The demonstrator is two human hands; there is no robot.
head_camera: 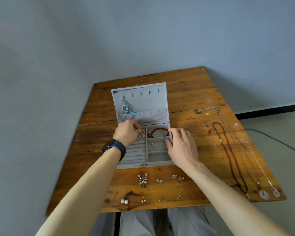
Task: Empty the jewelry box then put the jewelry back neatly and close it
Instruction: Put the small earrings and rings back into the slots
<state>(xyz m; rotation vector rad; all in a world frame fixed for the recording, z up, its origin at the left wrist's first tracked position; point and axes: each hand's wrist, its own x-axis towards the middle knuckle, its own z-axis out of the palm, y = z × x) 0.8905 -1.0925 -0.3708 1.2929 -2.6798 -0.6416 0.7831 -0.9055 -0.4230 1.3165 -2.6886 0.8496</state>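
Observation:
The grey velvet jewelry box (131,166) stands open mid-table, its lid (143,99) upright. My left hand (126,132) reaches over the ring slots at the box's back left, fingertips pinched on a pair of drop earrings (142,134). My right hand (182,147) grips the box's right wall, thumb inside. A red bead bracelet (157,131) fills the back right compartment, and a thin silver chain (154,146) lies in the middle one. A silver and turquoise piece (125,109) hangs in the lid pocket.
Several earring pairs lie in front of the box, among them heart drops (142,179) and pearl studs (124,201). A dark red bead necklace (228,155) and silver chains with disc pendants (263,194) stretch along the table's right side. Walls close in behind and to the left.

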